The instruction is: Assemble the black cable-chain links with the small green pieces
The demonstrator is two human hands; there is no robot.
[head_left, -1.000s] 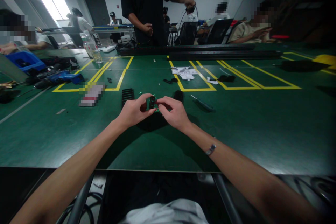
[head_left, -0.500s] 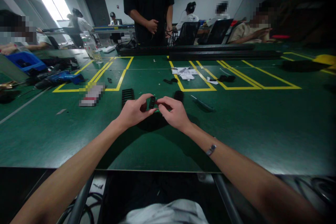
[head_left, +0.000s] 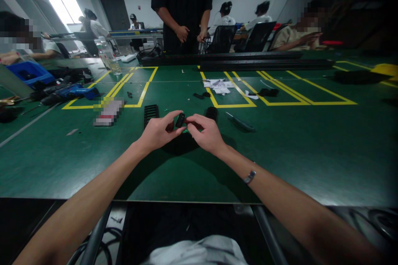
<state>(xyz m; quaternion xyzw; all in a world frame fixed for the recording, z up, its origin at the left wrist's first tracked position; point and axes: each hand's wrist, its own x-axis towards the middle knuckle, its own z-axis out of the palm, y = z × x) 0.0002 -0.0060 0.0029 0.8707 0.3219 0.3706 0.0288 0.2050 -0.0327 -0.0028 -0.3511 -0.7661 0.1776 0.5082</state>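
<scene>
Between the thumb and fingers of my left hand (head_left: 155, 133) is a small black block-shaped part (head_left: 180, 120), held tilted above the table. My right hand (head_left: 207, 133) is pinched closed at the part's right side; what lies between its fingertips is too small to make out. Behind my left hand a black slotted piece (head_left: 151, 112) rests on the table, and a black ribbed piece (head_left: 212, 113) sits just beyond my right hand. Small shiny green bits (head_left: 185, 131) show below the fingertips.
A thin pointed tool (head_left: 239, 122) lies to the right. Left are a pixelated pale item (head_left: 109, 112), a blue power tool (head_left: 77, 91) and a blue bin (head_left: 31, 72). White paper scraps (head_left: 219, 86) and long black bars (head_left: 267, 65) lie farther back. A person (head_left: 183, 8) stands opposite.
The black part has turned between my fingers and leans more to the right at its top. My hands stay nearly in place. The person opposite has shifted slightly right.
</scene>
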